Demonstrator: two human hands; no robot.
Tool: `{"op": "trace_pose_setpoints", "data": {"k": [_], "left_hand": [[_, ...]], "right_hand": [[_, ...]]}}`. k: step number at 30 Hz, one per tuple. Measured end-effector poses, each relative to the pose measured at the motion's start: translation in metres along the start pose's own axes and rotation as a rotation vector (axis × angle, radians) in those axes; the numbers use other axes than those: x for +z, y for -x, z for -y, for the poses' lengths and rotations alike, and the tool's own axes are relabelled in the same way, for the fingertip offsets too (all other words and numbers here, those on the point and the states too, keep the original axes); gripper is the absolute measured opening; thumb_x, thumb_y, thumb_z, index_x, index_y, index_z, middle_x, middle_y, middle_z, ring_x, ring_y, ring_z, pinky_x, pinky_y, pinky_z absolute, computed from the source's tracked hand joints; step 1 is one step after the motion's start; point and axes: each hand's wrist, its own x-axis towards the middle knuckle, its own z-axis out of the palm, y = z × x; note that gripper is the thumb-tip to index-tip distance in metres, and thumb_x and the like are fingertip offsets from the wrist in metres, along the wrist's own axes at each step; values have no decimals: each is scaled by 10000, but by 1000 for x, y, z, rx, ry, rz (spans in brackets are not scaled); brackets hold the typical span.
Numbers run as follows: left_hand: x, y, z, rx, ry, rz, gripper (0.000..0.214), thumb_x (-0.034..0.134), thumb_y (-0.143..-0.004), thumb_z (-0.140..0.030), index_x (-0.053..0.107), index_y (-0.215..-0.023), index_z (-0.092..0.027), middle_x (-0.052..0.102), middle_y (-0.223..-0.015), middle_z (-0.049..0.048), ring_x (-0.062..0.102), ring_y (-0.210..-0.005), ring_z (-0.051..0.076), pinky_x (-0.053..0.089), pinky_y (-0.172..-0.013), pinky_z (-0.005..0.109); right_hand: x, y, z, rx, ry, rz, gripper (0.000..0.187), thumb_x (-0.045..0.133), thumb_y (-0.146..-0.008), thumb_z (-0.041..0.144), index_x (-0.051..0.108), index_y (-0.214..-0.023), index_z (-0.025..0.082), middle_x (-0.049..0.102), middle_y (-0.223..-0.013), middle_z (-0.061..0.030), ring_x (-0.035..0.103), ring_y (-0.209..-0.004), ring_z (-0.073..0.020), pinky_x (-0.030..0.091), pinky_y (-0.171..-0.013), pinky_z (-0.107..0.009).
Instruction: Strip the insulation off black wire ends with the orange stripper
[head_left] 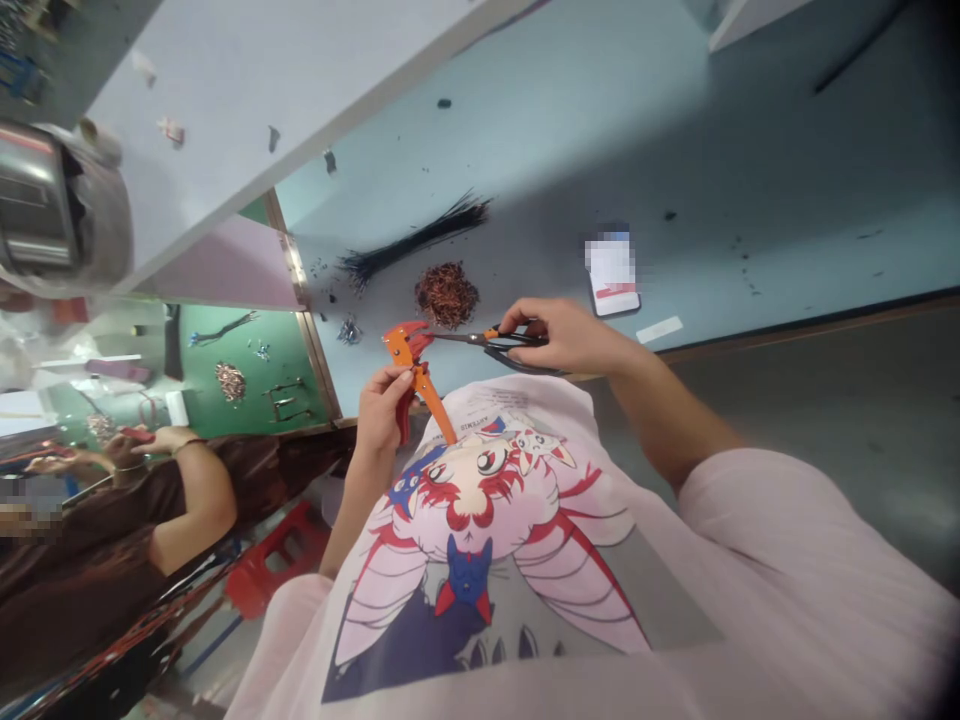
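Observation:
My left hand (pixel 385 400) is closed around an orange and red wire stripper (pixel 412 358), its head pointing away from me. In my right hand (pixel 559 335) is a pair of scissors (pixel 480 341) with black and orange handles. The scissor tips reach the jaws of the wire stripper; whether they touch cannot be made out. Just beyond the tools lies a heap of short copper-brown pieces (pixel 447 294). Behind that heap rests a bundle of thin black wires (pixel 420 240). A small pile of silvery bits (pixel 349 330) sits left of the stripper.
A phone (pixel 613 275) and a white strip (pixel 660 329) lie at the right on the blue table (pixel 750 240). A raised white shelf (pixel 247 90) crosses the upper left. At the left a co-worker's arm (pixel 196 490) is near a green table (pixel 262 350); a red stool (pixel 277 560) stands below.

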Motion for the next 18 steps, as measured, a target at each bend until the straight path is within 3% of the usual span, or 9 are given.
{"op": "trace_pose_setpoints", "data": {"k": [4, 18], "left_hand": [[-2, 3, -1, -9, 20, 7, 301, 801, -584, -326, 616, -738, -145, 693, -756, 18, 601, -574, 88, 455, -486, 177], [-12, 8, 0, 173, -74, 71, 185, 755, -662, -292, 643, -741, -168, 688, -781, 6, 550, -550, 65, 439, -507, 186]], "right_hand": [[-2, 1, 5, -15, 10, -13, 244, 651, -694, 244, 622, -928, 180, 690, -883, -26, 611, -716, -146, 430, -633, -246], [3, 4, 8, -35, -15, -37, 282, 673, -680, 280, 623, -941, 189, 686, -928, -45, 632, -798, -178, 466, -665, -270]]}}
